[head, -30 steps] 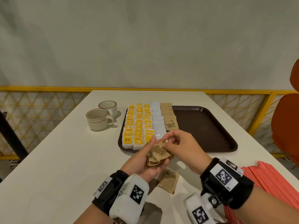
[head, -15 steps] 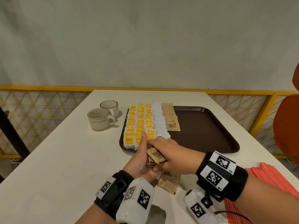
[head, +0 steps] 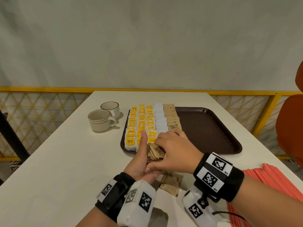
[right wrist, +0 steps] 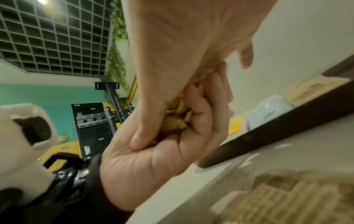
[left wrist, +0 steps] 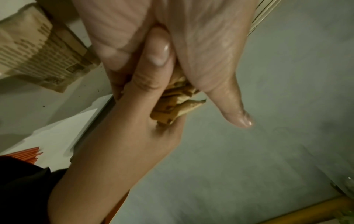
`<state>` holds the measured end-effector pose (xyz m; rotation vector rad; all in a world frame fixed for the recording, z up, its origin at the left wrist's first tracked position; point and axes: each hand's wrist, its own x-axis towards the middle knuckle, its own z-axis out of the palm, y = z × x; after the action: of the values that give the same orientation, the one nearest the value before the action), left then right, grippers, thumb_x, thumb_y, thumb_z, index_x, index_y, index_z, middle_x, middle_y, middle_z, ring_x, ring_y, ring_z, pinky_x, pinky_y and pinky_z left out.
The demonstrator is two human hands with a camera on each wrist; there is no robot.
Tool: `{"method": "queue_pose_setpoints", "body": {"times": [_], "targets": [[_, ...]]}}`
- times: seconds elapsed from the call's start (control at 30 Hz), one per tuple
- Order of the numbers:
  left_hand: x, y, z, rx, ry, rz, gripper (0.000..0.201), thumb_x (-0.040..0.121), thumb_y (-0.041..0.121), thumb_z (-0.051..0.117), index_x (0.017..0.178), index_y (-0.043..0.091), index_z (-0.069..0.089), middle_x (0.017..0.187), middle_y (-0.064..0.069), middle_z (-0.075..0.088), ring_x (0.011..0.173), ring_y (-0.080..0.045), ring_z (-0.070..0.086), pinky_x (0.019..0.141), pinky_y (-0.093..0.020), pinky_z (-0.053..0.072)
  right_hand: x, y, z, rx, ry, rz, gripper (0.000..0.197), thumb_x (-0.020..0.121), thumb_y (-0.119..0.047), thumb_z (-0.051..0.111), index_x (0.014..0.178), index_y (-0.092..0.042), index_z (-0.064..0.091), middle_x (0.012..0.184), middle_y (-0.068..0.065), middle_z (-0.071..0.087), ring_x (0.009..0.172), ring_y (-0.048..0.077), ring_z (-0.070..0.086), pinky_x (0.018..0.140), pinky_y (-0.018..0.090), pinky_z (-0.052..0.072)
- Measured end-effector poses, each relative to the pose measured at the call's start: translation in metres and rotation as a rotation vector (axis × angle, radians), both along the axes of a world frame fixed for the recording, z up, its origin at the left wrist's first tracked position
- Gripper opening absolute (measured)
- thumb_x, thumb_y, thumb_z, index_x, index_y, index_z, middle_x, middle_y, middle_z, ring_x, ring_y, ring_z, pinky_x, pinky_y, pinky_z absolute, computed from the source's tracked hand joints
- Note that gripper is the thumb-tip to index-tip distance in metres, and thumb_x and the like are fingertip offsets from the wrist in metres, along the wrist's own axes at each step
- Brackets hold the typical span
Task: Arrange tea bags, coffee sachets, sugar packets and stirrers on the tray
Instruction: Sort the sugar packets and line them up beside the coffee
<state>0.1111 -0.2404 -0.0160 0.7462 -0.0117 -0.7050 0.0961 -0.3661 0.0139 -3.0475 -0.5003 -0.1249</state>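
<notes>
The left hand lies palm up, thumb raised, fingers cupped; the right hand reaches across it, its grip closing into that palm.

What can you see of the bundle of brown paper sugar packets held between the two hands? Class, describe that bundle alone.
The bundle of brown paper sugar packets is a loose, crumpled handful of small flat kraft-paper sachets with dark printed lettering. It lies in the palm of the left hand, thumb raised beside it, while the right hand reaches over and pinches into the bundle. The packets fan out unevenly, edges askew. The bundle sits above the white table, just in front of the near rim of the dark brown plastic tray.
</notes>
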Motion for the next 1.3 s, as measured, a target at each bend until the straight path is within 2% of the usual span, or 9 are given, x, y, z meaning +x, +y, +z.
{"method": "queue_pose_setpoints", "body": {"times": [0.2,0.27,0.37,0.67,0.8,0.93,1.1,1.2,1.3], "targets": [[0.003,0.002,-0.005,0.038,-0.087,0.017,0.059,0.071,0.056,0.053,0.115,0.019,0.064,0.109,-0.012,0.071,0.092,-0.023,0.071,0.085,-0.042,0.052,0.000,-0.006,0.010,0.254,0.193,0.108,0.066,0.072,-0.054,0.073,0.126,-0.027,0.047,0.104,-0.018,0.057,0.097,0.003,0.053,0.111,0.038,0.014],[0.003,0.002,-0.005,0.051,-0.085,0.015,0.053,0.071,0.056,0.053,0.106,0.018,0.068,0.101,-0.014,0.073,0.084,-0.025,0.072,0.080,-0.043,0.054,0.002,-0.006,0.012,0.284,0.173,0.149,0.054,0.072,-0.044,0.078,0.115,-0.023,0.054,0.088,-0.016,0.058,0.076,0.001,0.048,0.094,0.025,0.029],[0.001,0.001,-0.007,0.041,-0.087,-0.001,0.056,0.069,0.051,0.057,0.113,0.018,0.063,0.102,-0.015,0.072,0.082,-0.026,0.072,0.071,-0.042,0.058,0.003,-0.004,0.012,0.274,0.112,0.136,0.047,0.074,-0.040,0.078,0.112,-0.021,0.059,0.091,-0.012,0.060,0.078,0.006,0.047,0.073,0.015,0.031],[0.001,0.006,-0.008,-0.022,-0.132,-0.021,0.015,0.066,0.020,0.069,0.076,0.014,0.079,0.085,-0.014,0.072,0.071,-0.020,0.068,0.061,-0.028,0.054,-0.002,-0.012,0.027,0.440,0.297,0.166,0.059,0.073,-0.028,0.081,0.127,-0.027,0.058,0.122,-0.012,0.062,0.111,0.005,0.056,0.091,0.024,0.048],[-0.001,0.004,-0.006,-0.032,-0.151,-0.022,0.017,0.071,0.010,0.065,0.082,0.010,0.076,0.085,-0.014,0.070,0.070,-0.021,0.068,0.064,-0.031,0.056,0.003,-0.011,0.022,0.404,0.222,0.169,0.058,0.069,-0.027,0.084,0.124,-0.025,0.064,0.115,-0.009,0.068,0.106,0.006,0.061,0.093,0.031,0.048],[0.002,0.003,-0.007,0.025,-0.108,0.033,0.028,0.072,-0.001,0.058,0.099,0.005,0.061,0.073,-0.012,0.064,0.061,-0.019,0.065,0.052,-0.029,0.054,0.001,-0.016,0.018,0.442,0.258,0.142,0.073,0.071,-0.031,0.083,0.136,-0.028,0.052,0.136,-0.014,0.055,0.124,-0.001,0.048,0.105,0.020,0.037],[0.017,0.005,0.005,0.011,-0.246,0.164,0.046,0.088,-0.008,0.042,0.125,0.018,0.052,0.077,-0.009,0.060,0.085,-0.024,0.070,0.084,-0.041,0.049,-0.004,-0.032,0.021,1.126,0.302,-0.218,0.038,0.089,-0.022,0.065,0.124,-0.011,0.056,0.112,0.004,0.067,0.091,0.014,0.064,0.089,0.036,0.055],[0.023,-0.005,0.024,0.053,-0.447,0.140,0.050,0.090,-0.009,0.038,0.127,0.022,0.049,0.082,-0.007,0.066,0.099,-0.023,0.068,0.085,-0.039,0.049,-0.009,-0.035,0.023,1.514,0.639,-0.197,0.033,0.094,-0.023,0.055,0.120,-0.002,0.057,0.105,0.012,0.064,0.075,0.017,0.064,0.072,0.027,0.059],[0.033,-0.022,0.040,0.134,-0.603,0.088,0.048,0.090,-0.004,0.044,0.125,0.028,0.051,0.102,-0.006,0.072,0.097,-0.018,0.067,0.080,-0.031,0.054,-0.006,-0.042,0.029,1.672,0.701,-0.073,0.034,0.087,-0.022,0.055,0.115,-0.003,0.060,0.096,0.010,0.068,0.078,0.016,0.067,0.076,0.024,0.058]]}}
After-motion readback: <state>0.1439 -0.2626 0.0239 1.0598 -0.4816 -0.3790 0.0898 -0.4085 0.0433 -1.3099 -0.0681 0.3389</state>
